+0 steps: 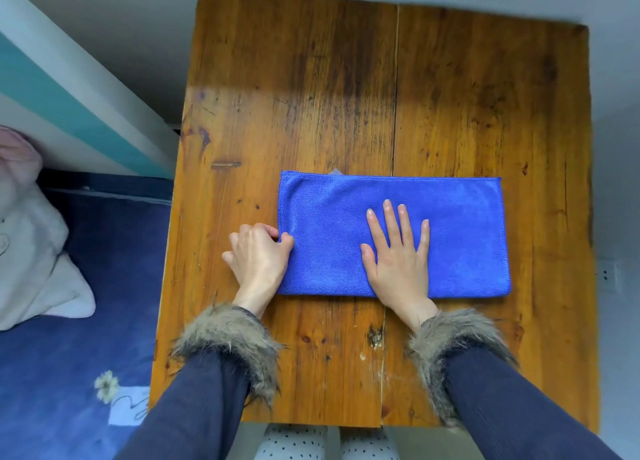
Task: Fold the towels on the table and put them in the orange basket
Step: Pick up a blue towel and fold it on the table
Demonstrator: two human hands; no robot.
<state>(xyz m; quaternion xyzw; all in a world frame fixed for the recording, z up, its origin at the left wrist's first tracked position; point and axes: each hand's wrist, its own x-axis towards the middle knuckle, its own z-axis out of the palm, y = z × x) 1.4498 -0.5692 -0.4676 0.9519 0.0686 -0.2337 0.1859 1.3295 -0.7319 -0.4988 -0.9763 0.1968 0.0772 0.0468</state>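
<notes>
Blue towel (pixel 450 231) folded long on worktop (pixel 311 78). Right hand (pixel 398 255) flat, grip released, anchoring middle. Left hand (pixel 258 253) grip pinching left edge, likely for next fold.

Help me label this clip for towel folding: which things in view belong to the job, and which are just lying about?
Belongs to the job:
blue towel
left hand pinching its left edge
right hand flat on it
wooden table

Just lying about:
white pillow
blue bedding

No orange basket shows.
</notes>
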